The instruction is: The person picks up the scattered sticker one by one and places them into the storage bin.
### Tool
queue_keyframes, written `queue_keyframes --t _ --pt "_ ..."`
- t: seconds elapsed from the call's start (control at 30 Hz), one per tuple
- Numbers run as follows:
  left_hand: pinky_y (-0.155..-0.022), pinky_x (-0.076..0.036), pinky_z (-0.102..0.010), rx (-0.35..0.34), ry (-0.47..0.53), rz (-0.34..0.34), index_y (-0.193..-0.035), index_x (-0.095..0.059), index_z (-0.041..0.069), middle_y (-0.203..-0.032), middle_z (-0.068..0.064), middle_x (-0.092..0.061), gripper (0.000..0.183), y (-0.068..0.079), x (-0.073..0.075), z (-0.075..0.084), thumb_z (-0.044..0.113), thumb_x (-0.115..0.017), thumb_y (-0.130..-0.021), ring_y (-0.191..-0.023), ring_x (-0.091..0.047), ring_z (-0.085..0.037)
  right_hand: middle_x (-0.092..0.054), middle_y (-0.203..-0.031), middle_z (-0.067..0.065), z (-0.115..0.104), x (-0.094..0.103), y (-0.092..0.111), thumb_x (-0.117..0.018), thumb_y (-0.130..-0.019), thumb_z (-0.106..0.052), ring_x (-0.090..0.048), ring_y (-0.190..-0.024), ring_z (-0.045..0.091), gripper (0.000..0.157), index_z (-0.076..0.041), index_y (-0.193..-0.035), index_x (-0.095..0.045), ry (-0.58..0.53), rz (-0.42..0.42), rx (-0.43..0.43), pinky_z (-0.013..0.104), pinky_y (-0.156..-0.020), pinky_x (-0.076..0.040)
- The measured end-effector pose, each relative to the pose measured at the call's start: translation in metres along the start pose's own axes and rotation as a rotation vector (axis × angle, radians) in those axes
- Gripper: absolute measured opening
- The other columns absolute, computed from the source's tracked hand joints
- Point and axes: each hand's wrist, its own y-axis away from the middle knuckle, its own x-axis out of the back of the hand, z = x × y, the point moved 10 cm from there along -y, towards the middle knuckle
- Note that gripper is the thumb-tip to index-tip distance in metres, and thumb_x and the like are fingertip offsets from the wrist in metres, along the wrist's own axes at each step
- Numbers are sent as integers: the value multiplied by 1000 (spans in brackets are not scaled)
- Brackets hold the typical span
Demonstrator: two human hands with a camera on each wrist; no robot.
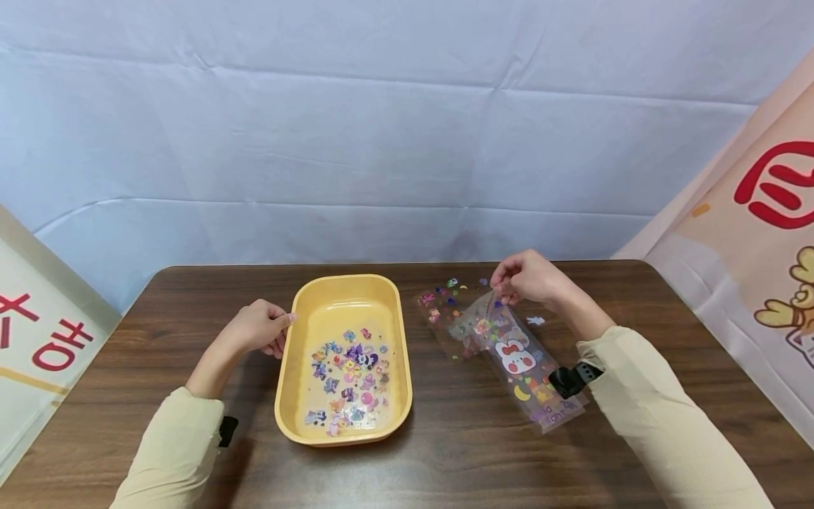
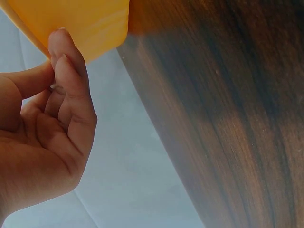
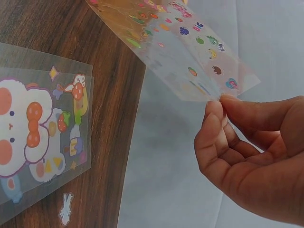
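Note:
My left hand (image 1: 257,329) pinches the left rim of a yellow tray (image 1: 346,291) between thumb and fingers; the left wrist view shows this grip on the tray (image 2: 102,26) from below. A clear sheet of small colourful stickers (image 1: 350,382) lies in the tray. Over on the right, my right hand (image 1: 528,279) pinches the edge of another transparent sticker sheet (image 3: 190,52), printed with small fruits and figures. That sheet is partly lifted and bent. Just nearer to me, a clear sheet with a white bunny with a red bow (image 1: 518,357) lies on the table.
Near the right hand, a small whitish cut-out sticker (image 1: 536,321) rests on the dark wooden table (image 1: 470,452). A pale cloth (image 1: 381,141) hangs behind the table's far edge. Printed cloths stand at the left (image 1: 38,339) and right (image 1: 763,283).

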Motion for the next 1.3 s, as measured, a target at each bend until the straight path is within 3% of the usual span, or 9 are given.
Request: queue_keyframes --t 1.3 --pt "-54 -53 -35 -10 -7 11 -74 -64 -2 -55 -5 -58 35 2 -2 5 17 -46 -97 -49 -60 -16 -60 -73 14 -20 6 -1 -54 -85 9 -59 -63 21 8 13 -91 -58 21 9 8 29 -58 -51"
